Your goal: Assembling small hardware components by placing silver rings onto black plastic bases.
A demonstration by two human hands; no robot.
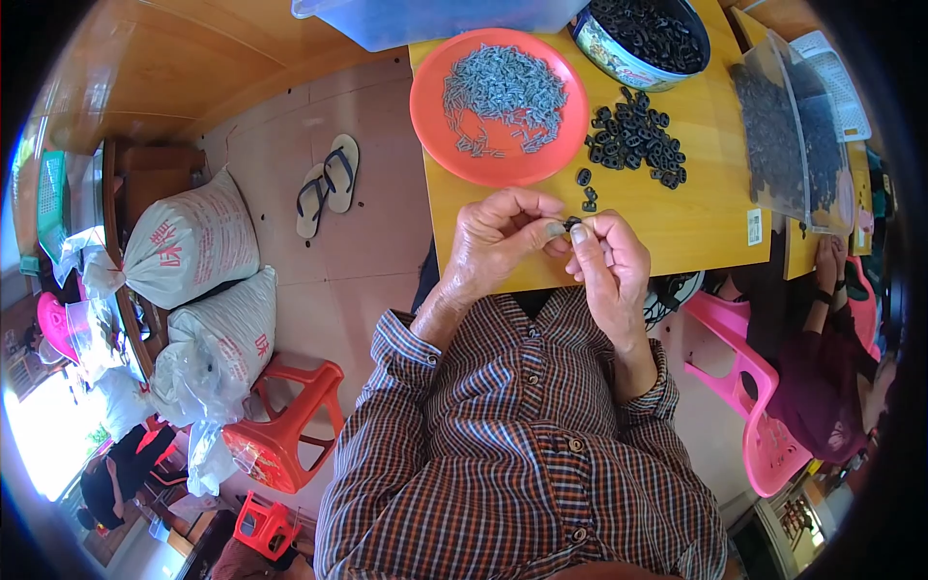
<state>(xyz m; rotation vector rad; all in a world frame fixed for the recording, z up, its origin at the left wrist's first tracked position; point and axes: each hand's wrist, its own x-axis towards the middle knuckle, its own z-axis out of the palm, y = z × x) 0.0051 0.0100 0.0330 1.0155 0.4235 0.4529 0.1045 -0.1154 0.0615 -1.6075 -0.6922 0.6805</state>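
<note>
Above the near edge of the yellow table [710,232], my left hand [495,235] and my right hand [616,268] meet. Both pinch one small black plastic part [572,223] between thumbs and fingertips, which cover most of it. Just beyond my fingers lie a few single black parts [584,177]. A loose pile of similar black oval parts with holes [633,135] spreads farther back. To its left, a round orange plate [425,111] holds many small grey screw-like pieces [503,85].
A round tin [628,70] full of black pieces and a translucent blue bin [425,21] stand at the back. On the right are a clear plastic box [805,145], a pink chair [759,406] and another person's hand [827,261]. Sacks [193,237], sandals [340,174] and a red stool [290,425] are leftward.
</note>
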